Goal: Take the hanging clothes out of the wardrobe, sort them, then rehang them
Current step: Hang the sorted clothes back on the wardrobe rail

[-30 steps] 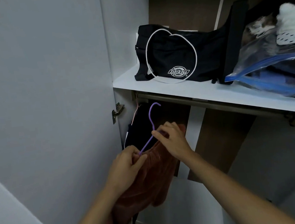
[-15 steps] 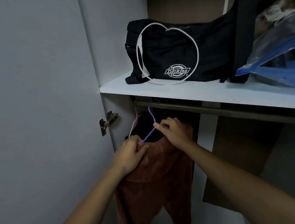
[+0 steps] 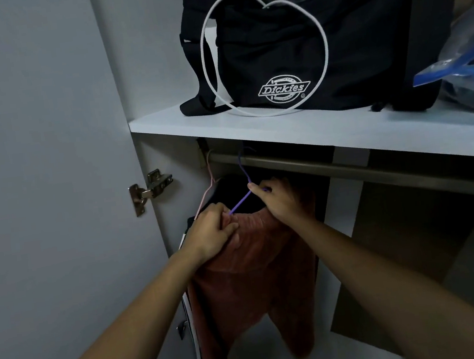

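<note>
Left hand (image 3: 211, 231) gripping rust garment (image 3: 251, 282), right hand (image 3: 280, 199) pinching purple hanger (image 3: 240, 204)

text: "Dickies" | form: white embroidered logo badge with small ® mark | carrier: black bag (image 3: 289, 53) | place: stood on white wardrobe shelf (image 3: 283, 131) | other readable text: none found
</note>
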Tool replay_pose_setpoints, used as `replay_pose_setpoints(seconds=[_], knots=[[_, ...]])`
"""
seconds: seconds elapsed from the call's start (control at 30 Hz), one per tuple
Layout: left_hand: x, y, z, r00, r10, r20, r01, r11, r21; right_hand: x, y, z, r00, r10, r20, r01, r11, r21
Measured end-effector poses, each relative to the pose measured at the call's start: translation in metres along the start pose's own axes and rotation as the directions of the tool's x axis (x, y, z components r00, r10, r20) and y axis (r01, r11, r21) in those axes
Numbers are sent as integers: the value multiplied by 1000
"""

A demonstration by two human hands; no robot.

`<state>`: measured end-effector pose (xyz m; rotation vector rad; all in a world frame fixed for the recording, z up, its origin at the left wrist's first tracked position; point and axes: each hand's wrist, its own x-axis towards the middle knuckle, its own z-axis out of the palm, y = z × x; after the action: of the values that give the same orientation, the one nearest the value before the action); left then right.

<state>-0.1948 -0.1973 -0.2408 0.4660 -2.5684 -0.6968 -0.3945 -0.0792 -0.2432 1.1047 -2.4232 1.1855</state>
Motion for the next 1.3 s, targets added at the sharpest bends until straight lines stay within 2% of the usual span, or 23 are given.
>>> replay_pose_setpoints(seconds=[0.47, 0.7, 0.8, 0.87, 0.97, 1.07, 1.17, 1.3], knots=[[17, -11, 12, 995, -78, -67, 83, 994, 77, 28, 17, 38, 999, -32, 12, 31, 998, 60], [4, -16, 18, 992, -100, -79, 110, 985, 135, 28, 24, 51, 990, -139, 37, 134, 985, 111], [0, -18, 18, 994, -78, -79, 93, 972, 215, 23, 22, 61, 989, -143, 21, 143, 989, 28], [-4, -20, 19, 996, 1, -92, 31, 940, 341, 15, 18, 69, 995, -103, 20, 104, 987, -121], [-10, -29, 20, 974, 178, -141, -64, 811, 582, 7, 9, 80, 991, 18, 131, 13, 973, -230], [-16, -40, 22, 947, 249, -202, -60, 757, 651, 8, 1, 89, 974, 62, 217, -19, 980, -198], [-22, -46, 19, 951, 232, -203, -42, 750, 661, 12, -8, 91, 962, 90, 259, -43, 983, -180], [-28, -51, 14, 980, 123, -156, 1, 781, 624, 24, -21, 92, 932, 100, 349, -41, 984, -173]])
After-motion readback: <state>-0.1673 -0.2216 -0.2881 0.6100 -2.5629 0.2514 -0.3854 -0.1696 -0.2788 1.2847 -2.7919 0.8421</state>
